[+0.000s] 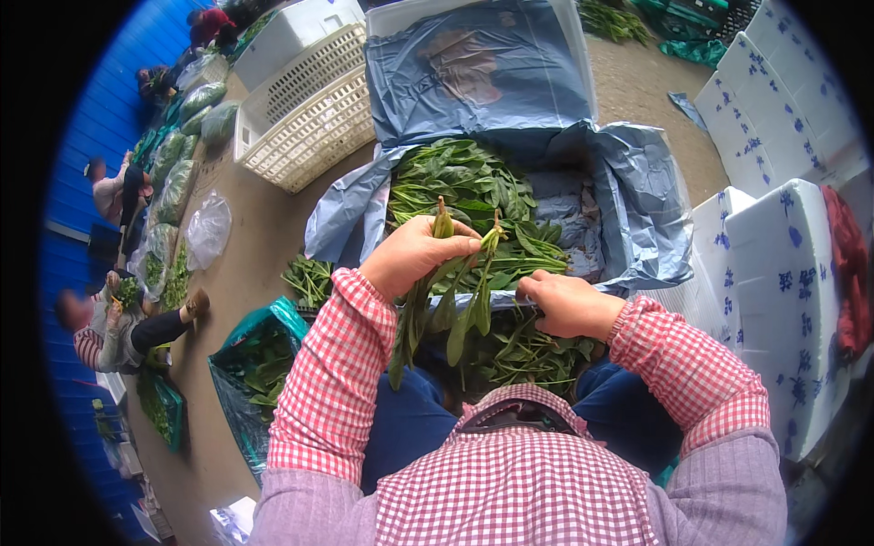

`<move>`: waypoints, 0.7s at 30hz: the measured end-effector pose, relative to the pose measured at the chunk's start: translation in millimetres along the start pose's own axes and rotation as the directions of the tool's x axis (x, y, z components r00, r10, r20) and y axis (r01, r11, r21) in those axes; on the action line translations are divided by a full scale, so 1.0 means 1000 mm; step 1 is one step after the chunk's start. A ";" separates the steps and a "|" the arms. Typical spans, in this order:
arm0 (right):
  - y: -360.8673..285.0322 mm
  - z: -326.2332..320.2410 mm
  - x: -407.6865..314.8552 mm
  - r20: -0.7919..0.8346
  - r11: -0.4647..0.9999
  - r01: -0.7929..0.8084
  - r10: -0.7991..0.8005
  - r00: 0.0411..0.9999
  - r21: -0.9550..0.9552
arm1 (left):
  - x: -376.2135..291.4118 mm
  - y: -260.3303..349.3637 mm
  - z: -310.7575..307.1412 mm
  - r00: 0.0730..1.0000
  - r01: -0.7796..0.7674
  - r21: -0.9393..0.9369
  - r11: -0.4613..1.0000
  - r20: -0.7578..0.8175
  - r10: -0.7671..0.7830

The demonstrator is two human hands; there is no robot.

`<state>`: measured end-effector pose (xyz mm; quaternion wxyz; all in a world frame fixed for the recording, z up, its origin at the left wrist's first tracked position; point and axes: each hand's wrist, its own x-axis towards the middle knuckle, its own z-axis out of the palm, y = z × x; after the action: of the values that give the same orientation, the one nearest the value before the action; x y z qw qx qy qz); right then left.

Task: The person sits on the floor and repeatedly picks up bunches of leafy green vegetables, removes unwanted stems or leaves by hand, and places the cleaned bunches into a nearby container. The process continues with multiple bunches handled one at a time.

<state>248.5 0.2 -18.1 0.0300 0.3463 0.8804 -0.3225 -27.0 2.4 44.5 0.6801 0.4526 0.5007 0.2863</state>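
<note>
My left hand [423, 254] grips a few leafy green plants [483, 290], their root ends up and their leaves hanging down. Part of the bunch is hidden behind the fingers. At the near rim of a box lined with blue-grey plastic film [642, 205] is my right hand [572, 304], fingers curled; whether something thin is pinched in it is hard to make out. Inside the box, leafy greens [464, 174] lie in rows on the left and along the front, with bare film showing at the right. More loose greens [526, 351] lie between my knees, below the box.
An open green plastic bag of greens [263, 368] stands at my left. White plastic crates [314, 130] sit beyond it. White foam boxes [778, 286] bearing writing are stacked at the right, a red cloth [847, 273] over one. Several people and filled clear bags [174, 191] line the blue wall.
</note>
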 end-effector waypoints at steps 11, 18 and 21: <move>-0.014 -0.025 0.021 -0.063 0.601 -0.044 0.156 0.986 0.798 | 0.003 -0.001 0.014 0.997 0.065 0.257 0.964 0.025 -0.074; 0.111 -0.043 0.035 -0.188 0.894 -0.270 0.352 0.917 0.357 | -0.002 -0.020 0.052 0.978 -0.202 0.736 0.646 0.185 0.096; 0.174 -0.019 0.043 -0.149 0.886 -0.393 0.436 0.888 0.247 | -0.001 -0.038 0.079 0.964 -0.240 0.869 0.432 0.266 0.000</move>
<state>329.0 132.9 -110.4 -0.0268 0.5590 0.7450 -0.3629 44.8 -40.4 17.8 0.3677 0.8069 0.4614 -0.0270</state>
